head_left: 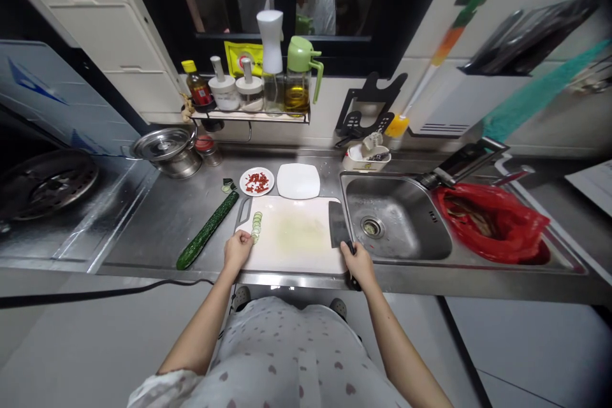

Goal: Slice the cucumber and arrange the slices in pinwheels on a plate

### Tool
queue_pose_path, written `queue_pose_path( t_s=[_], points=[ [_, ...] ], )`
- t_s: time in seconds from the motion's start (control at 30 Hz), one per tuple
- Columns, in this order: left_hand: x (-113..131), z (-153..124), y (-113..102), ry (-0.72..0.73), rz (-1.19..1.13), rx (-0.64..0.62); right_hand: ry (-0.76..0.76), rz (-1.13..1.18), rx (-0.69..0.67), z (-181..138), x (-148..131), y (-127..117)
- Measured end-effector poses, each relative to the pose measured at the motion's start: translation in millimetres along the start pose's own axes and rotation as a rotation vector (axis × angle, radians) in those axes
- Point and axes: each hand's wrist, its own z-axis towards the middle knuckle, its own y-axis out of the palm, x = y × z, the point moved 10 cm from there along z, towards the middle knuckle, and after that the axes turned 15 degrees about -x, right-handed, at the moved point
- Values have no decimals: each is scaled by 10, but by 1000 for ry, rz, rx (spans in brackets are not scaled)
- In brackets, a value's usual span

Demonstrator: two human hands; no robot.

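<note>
Heart-printed apron cloth fills the nearest part of the view, against the counter. Beyond it, the right hand is closed around the black handle of a cleaver, whose blade lies flat along the right edge of the white cutting board. The left hand has its fingertips drawn together at the near end of a row of cucumber slices; whether it pinches one, I cannot tell. Slicing seems only partly done: one short, overlapping row is cut, while a long cucumber lies unsliced on the counter left of the board. Past the board, a round plate holds chopped red pieces, beside a square white dish. Right of the sink, a red bag holds brownish scraps. Farther back, a lidded pot hides its contents, and a green-topped jug contains yellow liquid.
</note>
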Motion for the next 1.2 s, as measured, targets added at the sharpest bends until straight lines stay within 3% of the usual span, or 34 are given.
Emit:
queue_pose_path(
  t_s=[0.23,0.63,0.97,1.07,1.2],
  points=[
    [40,-12,-16,-15,91,12,39,-99,6,99,28,-9],
    [62,-45,4,9,138,14,-73,-308,54,90,-184,-34],
    [87,-46,2,24,183,33,27,-371,-14,17,-213,-21],
    [141,-49,-34,31,185,70,31,-399,39,-11,-275,-125],
    [274,-9,-21,74,133,90,-73,-440,159,28,-505,-351]
  ],
)
